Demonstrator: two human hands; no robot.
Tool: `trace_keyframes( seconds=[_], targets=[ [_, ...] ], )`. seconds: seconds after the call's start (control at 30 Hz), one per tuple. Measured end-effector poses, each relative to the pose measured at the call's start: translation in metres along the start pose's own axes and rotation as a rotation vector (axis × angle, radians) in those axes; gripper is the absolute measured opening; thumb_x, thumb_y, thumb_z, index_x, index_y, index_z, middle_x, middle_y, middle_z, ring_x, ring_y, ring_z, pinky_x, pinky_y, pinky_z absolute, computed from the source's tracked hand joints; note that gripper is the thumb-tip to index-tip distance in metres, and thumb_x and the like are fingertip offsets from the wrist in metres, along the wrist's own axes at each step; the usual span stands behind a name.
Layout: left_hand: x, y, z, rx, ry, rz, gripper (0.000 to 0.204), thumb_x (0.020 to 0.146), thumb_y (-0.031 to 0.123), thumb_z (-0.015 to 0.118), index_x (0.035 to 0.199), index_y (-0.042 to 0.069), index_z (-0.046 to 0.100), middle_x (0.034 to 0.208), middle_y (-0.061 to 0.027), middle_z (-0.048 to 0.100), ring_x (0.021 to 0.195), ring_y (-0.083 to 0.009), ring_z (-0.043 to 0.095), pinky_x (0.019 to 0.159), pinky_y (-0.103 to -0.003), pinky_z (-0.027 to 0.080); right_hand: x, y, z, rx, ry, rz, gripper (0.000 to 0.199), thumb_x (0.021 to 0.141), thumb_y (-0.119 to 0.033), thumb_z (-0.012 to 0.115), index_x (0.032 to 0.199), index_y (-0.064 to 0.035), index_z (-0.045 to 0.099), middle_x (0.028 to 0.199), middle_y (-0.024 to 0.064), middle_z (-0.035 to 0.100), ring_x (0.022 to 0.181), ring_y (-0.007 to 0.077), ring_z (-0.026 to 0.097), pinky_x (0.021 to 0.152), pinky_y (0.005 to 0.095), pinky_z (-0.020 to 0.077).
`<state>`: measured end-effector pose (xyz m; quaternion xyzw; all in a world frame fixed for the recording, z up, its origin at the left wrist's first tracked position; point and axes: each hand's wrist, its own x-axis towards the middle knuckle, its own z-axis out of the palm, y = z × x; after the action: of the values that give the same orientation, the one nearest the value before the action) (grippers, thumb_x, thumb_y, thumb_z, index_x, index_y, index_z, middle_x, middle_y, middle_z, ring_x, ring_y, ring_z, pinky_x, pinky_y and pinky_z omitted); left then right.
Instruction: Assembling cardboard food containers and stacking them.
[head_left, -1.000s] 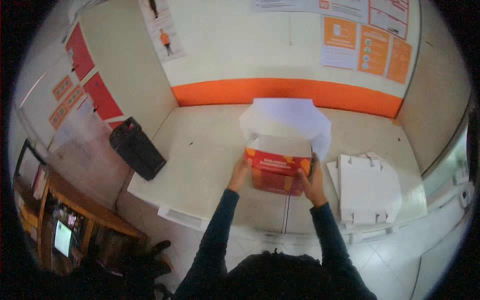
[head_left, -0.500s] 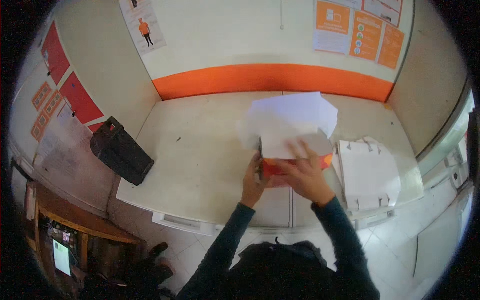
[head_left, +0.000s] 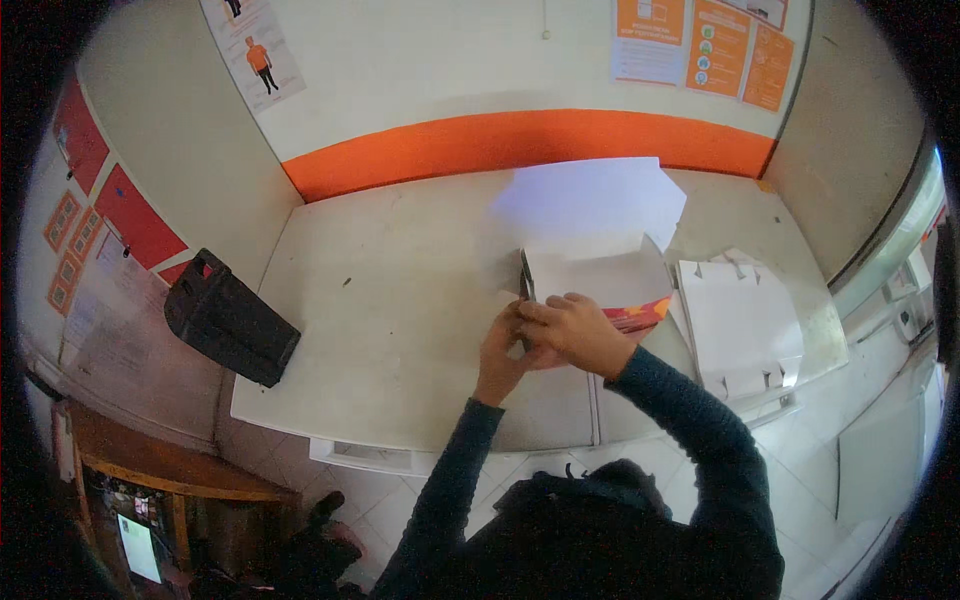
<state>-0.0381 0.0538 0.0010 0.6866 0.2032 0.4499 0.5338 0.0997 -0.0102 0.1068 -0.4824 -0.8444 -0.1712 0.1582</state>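
Head view: my two hands meet at the near left corner of a box.
My left hand point(head_left: 500, 350) grips that corner; my right hand point(head_left: 582, 332) has curled fingers over it, though I cannot tell whether they pinch. The red-fronted box point(head_left: 645, 317) stands open on the white table point(head_left: 400, 290), beside flat white cardboard point(head_left: 742, 325).

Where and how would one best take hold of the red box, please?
I would take the red box by the bare right end of its front wall, coming from the right. The left hand and right hand cover its front left corner, while the white pile beside it lies flat, probably leaving room.
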Motion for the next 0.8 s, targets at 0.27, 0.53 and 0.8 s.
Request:
trace_keyframes(
  seconds=[0.27,0.53,0.8],
  targets=[
    [0.002,-0.008,-0.006,0.19,-0.039,0.15,0.049,0.071,0.005,0.07,0.116,0.002,0.049,0.127,-0.0117,0.043,0.113,-0.0211,0.047,0.09,-0.032,0.044,-0.002,-0.015,0.01,0.01,-0.097,0.075,0.025,0.069,-0.026,0.063,0.089,-0.0128,0.057,0.097,0.0021,0.051,0.083,0.0187,0.054,0.07,0.0355,0.0434],
    [-0.003,-0.002,-0.002,-0.243,0.032,0.012,0.061,0.074,0.005,0.066,0.126,0.002,0.033,0.134,-0.0141,0.034,0.124,-0.0262,0.035,0.1,-0.04,0.033,-0.082,0.001,0.017,-0.068,0.675,0.33,0.044,0.069,-0.02,0.068,0.107,-0.0078,0.05,0.111,0.0136,0.052,0.1,0.0297,0.05,0.087,0.0409,0.0375],
    [0.047,0.097,0.061,0.674,-0.247,0.609,0.03,0.077,0.021,0.062,0.104,0.009,0.056,0.125,-0.0133,0.046,0.114,-0.0322,0.044,0.095,-0.042,0.033,-0.144,0.03,0.049,0.254,0.758,0.731,0.046,0.062,-0.011,0.075,0.099,-0.0055,0.049,0.092,0.0123,0.055,0.091,0.0292,0.052,0.077,0.0399,0.0409]
  ],
)
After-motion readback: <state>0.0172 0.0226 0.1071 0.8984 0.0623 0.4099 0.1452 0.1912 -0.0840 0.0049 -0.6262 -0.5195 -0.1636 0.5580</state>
